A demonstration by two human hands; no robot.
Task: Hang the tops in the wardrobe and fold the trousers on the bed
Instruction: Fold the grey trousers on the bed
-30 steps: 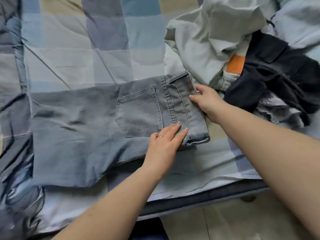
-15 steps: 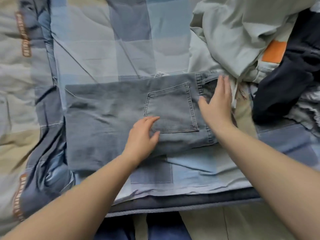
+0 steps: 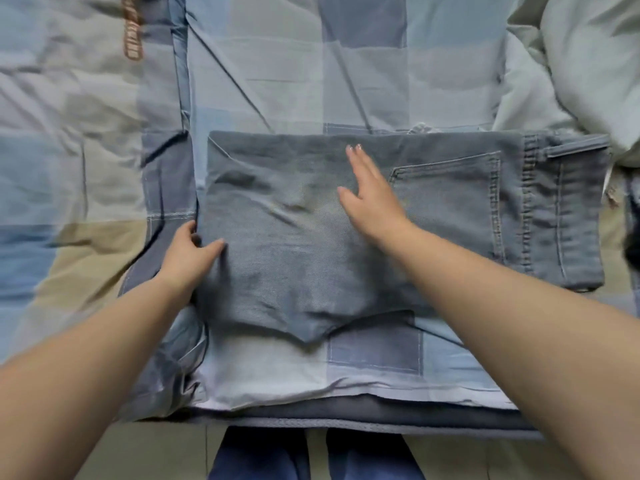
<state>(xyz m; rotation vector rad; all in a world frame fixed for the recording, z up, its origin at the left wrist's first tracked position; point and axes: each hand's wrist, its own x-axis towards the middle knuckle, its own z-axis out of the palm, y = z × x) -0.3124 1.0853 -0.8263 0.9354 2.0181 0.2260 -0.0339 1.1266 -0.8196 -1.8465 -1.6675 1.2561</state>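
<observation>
Light blue jeans lie folded flat on the bed, waistband and back pocket at the right. My left hand grips the folded left edge of the jeans, thumb on top and fingers tucked under the fold. My right hand lies flat on the middle of the jeans with straight fingers, just left of the pocket.
The bed carries a blue, grey and beige checked cover. A pale green garment is heaped at the upper right, touching the waistband. A dark garment shows at the right edge. The bed's front edge runs below, with floor beneath.
My left hand has moved from the jeans' lower middle to their left fold. My right hand has slid left from the waistband to the middle. The view has shifted left, so the clothes pile is mostly out of sight.
</observation>
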